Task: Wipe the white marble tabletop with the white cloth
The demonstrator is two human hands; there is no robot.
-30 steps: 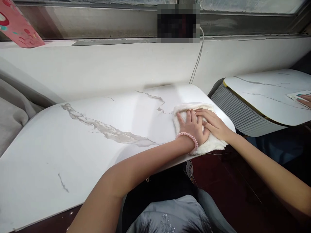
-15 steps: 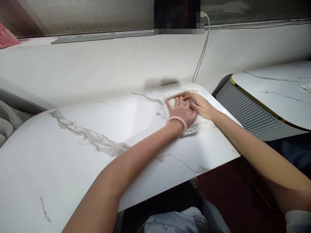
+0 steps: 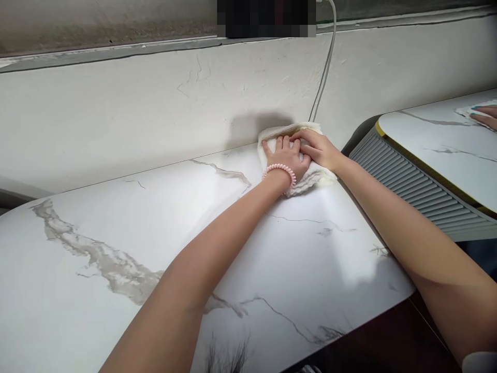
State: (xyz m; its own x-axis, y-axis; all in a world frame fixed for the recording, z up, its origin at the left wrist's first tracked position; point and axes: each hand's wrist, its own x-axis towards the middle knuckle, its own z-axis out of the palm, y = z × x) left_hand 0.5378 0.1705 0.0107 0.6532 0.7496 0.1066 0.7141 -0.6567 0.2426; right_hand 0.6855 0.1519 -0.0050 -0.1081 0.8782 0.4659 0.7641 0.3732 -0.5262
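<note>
A white cloth (image 3: 312, 178) lies at the far right corner of the white marble-patterned table (image 3: 217, 228), its back edge against the wall. My left hand (image 3: 288, 155), a pink coil band on its wrist, presses on the cloth with fingers spread. Just right of it, my right hand (image 3: 316, 147) rests on the same cloth, fingers stretched out toward the left fingers and nearly touching them. The hands cover the middle of the cloth.
A white wall (image 3: 135, 119) runs behind the table. Cables (image 3: 324, 77) hang down it near the cloth. To the right stands another marble-patterned table (image 3: 438, 132) with a ribbed grey side, where another person's hand (image 3: 487, 115) is on a white cloth.
Both hands and the cloth have shifted toward the back edge, and the cloth now reaches the wall. The view has moved closer. Another person's hand has appeared at the right.
</note>
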